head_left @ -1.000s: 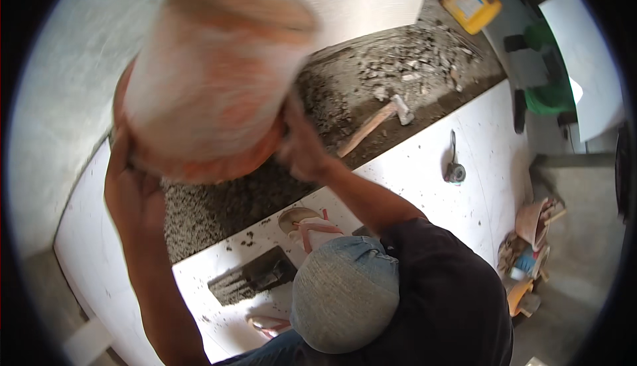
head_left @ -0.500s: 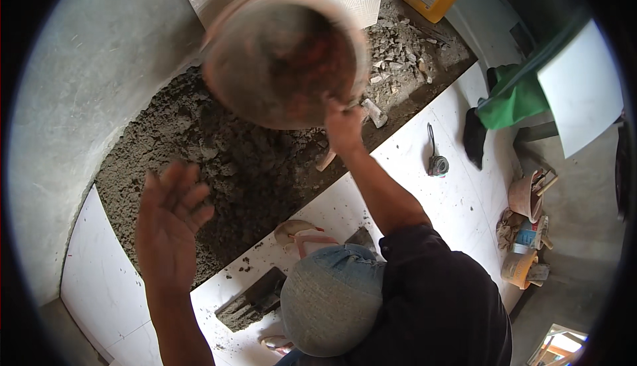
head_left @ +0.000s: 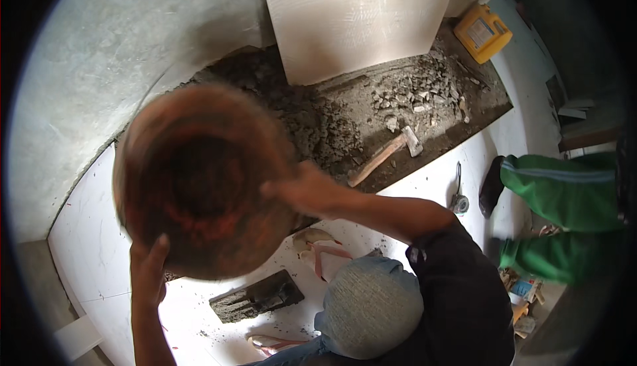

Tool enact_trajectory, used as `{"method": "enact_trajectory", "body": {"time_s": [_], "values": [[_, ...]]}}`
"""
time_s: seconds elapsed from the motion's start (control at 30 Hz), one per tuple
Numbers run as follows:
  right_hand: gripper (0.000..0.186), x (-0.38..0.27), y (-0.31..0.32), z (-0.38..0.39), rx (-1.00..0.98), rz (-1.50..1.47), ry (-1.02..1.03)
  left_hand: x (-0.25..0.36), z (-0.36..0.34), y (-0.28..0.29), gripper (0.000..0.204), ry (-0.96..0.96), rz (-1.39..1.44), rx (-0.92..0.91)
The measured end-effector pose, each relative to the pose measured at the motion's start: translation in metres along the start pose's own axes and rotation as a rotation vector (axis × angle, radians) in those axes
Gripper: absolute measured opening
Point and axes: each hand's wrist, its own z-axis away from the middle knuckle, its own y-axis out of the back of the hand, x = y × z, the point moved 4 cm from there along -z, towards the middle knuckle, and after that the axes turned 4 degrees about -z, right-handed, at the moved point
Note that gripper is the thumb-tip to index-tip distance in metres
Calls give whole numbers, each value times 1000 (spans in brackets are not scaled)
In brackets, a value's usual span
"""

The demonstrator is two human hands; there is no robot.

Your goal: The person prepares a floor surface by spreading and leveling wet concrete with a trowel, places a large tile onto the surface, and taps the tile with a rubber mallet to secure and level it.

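Note:
I grip a round, orange-stained bucket (head_left: 208, 233) with both hands, its dark, dirty inside facing me. My left hand (head_left: 149, 266) holds its lower-left rim, thumb over the edge, and my right hand (head_left: 292, 187) grips its right side. Wet grey mortar (head_left: 322, 127) lies spread behind the bucket, with a wooden-handled hammer (head_left: 381, 157) on it to the right. A trowel (head_left: 255, 296) caked with mortar rests on the white tiles (head_left: 86, 207) by my sandalled foot (head_left: 322, 253). The bucket is slightly blurred.
A large tile (head_left: 358, 21) leans on the wall, beside a yellow jerrycan (head_left: 482, 33). A tape measure (head_left: 460, 203) lies on the white tiles. At right, another person's green-trousered legs (head_left: 557, 190) stand near tools and containers (head_left: 524, 290).
The bucket has moved down and left from its position half a second ago. My left hand, then free, is back on it. The person in green has come further into view.

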Motion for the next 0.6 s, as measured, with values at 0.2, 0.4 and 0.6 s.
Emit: {"method": "enact_trajectory", "body": {"time_s": [0.2, 0.4, 0.6], "values": [[68, -30, -47, -104, -380, 776, 362, -72, 117, 125, 55, 228, 467, 432], [54, 8, 2, -125, -258, 330, 134, -153, 372, 182, 4, 70, 878, 775], [47, 54, 39, -130, -43, 669, -29, -233, 631, 152, 18, 207, 930, 2014]]}}
